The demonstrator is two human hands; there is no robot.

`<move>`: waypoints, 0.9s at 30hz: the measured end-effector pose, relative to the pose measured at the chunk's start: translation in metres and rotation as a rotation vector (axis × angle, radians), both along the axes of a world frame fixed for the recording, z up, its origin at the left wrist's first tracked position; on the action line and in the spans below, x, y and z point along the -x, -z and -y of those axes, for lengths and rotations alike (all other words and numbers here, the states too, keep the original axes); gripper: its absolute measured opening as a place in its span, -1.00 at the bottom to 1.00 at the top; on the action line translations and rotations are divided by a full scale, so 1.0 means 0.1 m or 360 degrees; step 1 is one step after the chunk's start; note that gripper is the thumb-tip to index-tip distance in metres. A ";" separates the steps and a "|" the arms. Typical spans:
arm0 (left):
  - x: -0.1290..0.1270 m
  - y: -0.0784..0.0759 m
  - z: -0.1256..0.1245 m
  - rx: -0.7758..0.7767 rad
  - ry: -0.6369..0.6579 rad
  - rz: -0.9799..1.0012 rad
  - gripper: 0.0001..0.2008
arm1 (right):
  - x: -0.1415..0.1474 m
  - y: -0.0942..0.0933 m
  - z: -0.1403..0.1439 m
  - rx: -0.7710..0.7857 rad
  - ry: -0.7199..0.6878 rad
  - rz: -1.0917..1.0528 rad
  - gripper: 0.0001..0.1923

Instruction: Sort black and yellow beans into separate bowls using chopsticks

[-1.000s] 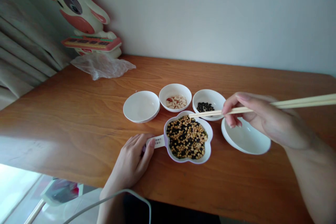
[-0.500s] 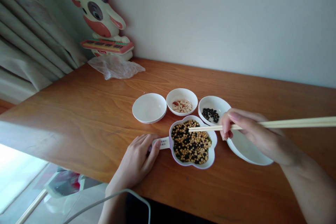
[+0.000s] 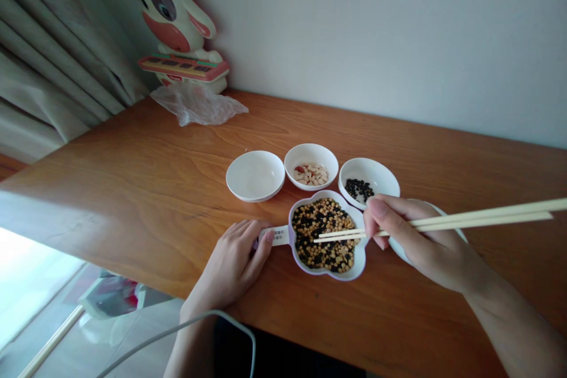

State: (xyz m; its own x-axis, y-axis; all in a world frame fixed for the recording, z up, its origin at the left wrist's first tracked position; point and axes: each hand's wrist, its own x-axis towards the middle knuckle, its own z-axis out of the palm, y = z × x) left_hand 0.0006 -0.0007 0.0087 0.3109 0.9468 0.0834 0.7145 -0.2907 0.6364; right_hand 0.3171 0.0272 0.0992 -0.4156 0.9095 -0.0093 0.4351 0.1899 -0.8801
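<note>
Left hand gripping dish handle, right hand gripping chopsticks (slightly parted), over mixed beans

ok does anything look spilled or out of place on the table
No beans look spilled. A crumpled plastic bag lies loose by the toy cow, and a tiny pale speck sits stray behind the leftmost bowl.

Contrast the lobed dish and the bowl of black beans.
Shape: the lobed dish has a scalloped, lavender-edged rim and a handle; the bowl of black beans is round, white, with no handle visible.
Contents: the dish holds mixed black and tan pieces, spread wide; the bowl, a small black cluster.
Hold: the left hand grips the dish's handle, not the bowl.
Shared: white interiors.
</note>
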 end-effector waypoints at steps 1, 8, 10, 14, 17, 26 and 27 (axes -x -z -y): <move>0.00 0.00 0.00 0.0003 -0.0007 -0.0004 -0.71 | 0.00 0.00 0.00 0.0036 0.0001 -0.0036 -0.59; 0.01 0.02 -0.01 -0.0013 0.0002 0.0010 -0.73 | 0.00 0.06 0.03 0.0235 -0.0058 -0.0183 -0.56; 0.00 0.01 -0.01 -0.0013 0.0004 0.0007 -0.73 | 0.01 0.09 0.04 0.0210 -0.0108 -0.0128 -0.52; 0.00 -0.01 -0.01 -0.0018 0.0008 0.0001 -0.72 | 0.09 0.15 0.05 0.0125 -0.0281 -0.0043 -0.49; 0.00 -0.01 0.00 -0.0035 0.0002 -0.0002 -0.72 | 0.14 0.19 0.04 0.0030 -0.0424 -0.0027 -0.48; 0.00 -0.01 0.00 -0.0044 0.0006 0.0016 -0.75 | 0.20 0.20 0.03 -0.0099 -0.0540 0.0089 -0.40; 0.00 -0.01 0.00 -0.0045 0.0004 0.0018 -0.75 | 0.20 0.21 0.03 -0.0107 -0.0543 0.0086 -0.40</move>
